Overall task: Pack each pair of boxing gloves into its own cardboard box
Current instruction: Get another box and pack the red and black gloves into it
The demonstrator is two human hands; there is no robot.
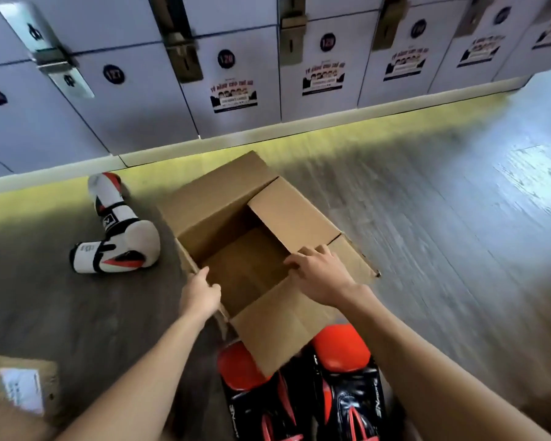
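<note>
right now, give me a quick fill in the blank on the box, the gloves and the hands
1. Inside, the open cardboard box is ____.
2. The white gloves lie on the floor on the box's ____ side.
3. The black-and-red gloves lie partly under the box's near ____.
4. The left hand and the right hand both grip the ____.
Missing words: empty; left; flap; box.

Beyond the fingers (315, 251), pale grey lockers (242, 128) with numbered round badges and stickers line the wall. Grey wood-grain floor (427, 224) spreads to their right, with window glare (528, 179) farther right.
</note>
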